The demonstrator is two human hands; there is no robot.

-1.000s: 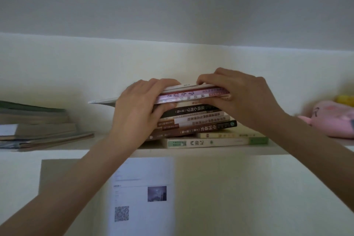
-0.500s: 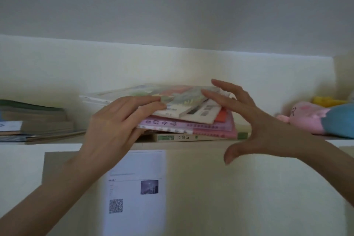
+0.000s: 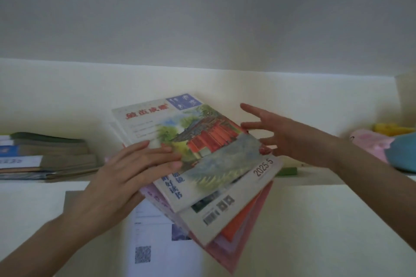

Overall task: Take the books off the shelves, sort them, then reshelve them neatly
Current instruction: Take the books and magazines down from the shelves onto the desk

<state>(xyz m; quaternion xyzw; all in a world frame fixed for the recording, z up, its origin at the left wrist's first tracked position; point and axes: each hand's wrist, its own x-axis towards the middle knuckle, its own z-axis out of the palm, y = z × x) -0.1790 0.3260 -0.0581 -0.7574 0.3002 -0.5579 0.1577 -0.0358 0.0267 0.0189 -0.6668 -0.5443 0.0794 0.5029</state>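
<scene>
Unshelving: left hand (image 3: 122, 181) pinches fanned stack of colourful paper magazines (image 3: 213, 159); right hand (image 3: 292, 139), three o'clock, splayed empty, should brace it.

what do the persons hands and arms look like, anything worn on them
Both are bare. The left hand and the right hand have no gloves, and no rings show on the visible fingers. The left forearm and the right forearm show no sleeve, watch or bracelet as far as the frame reaches. The nails look short and unpainted, though the picture is soft.

A home room: shelf (image 3: 319, 176) with books (image 3: 56, 155) and plush toys (image 3: 371, 145).
</scene>
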